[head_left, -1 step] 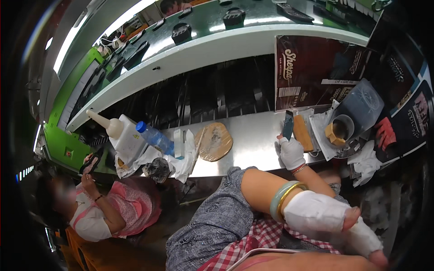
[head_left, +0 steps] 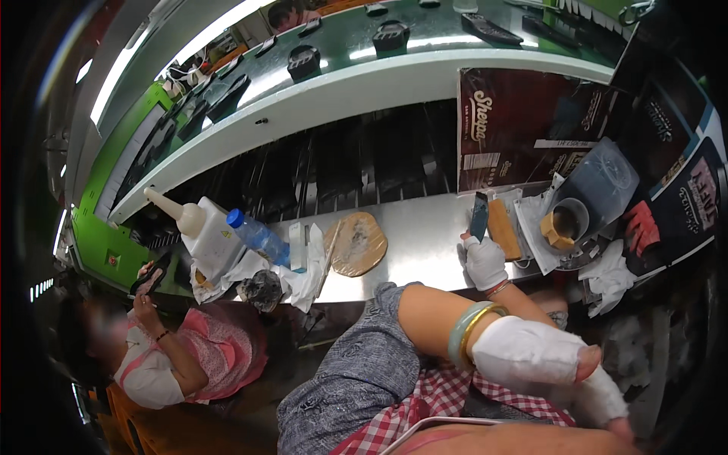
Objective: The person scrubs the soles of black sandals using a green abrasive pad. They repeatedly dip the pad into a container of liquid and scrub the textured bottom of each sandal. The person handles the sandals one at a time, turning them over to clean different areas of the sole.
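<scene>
My right hand [head_left: 485,262], in a white glove with bare fingertips, is over the metal bench. Its fingers close on the lower end of a dark flat strip-like piece [head_left: 479,216], which points away from me. Just right of it lies a yellow-brown block [head_left: 503,229]. My left arm, wearing a green and a gold bangle [head_left: 472,334], crosses to the lower right. At its end my left hand [head_left: 553,360], gloved too, has its thumb and fingers apart. Nothing shows in them, though the palm side is hidden.
Left on the bench [head_left: 425,250] are a white spouted bottle [head_left: 216,235], a blue-capped bottle [head_left: 259,235], crumpled paper and a round tan pad [head_left: 356,243]. A clear cup [head_left: 569,220] stands right. Beyond, a green conveyor [head_left: 341,45] carries shoe soles. A co-worker [head_left: 163,349] holds a sandal at left.
The whole view has shifted slightly. My left fingers have drawn a little inward to the left. The right hand keeps its hold on the dark strip-like piece.
</scene>
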Available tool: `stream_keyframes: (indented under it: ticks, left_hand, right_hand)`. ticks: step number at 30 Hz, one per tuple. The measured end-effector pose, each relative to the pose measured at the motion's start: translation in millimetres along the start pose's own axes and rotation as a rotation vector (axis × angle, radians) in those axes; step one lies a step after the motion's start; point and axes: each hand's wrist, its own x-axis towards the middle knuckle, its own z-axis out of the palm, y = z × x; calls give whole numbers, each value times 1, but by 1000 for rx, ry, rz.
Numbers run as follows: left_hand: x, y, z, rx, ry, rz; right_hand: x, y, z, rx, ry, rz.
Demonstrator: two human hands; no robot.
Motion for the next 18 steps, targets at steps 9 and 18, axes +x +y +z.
stream_keyframes:
  ticks: [9,18]
  left_hand:
    - [-26,138,-140,2235,741,44]
    - [-60,303,-213,2289,2001,-1196]
  right_hand:
    - [4,8,-4,-292,-104,48]
    - [-2,17,7,-177,6,14]
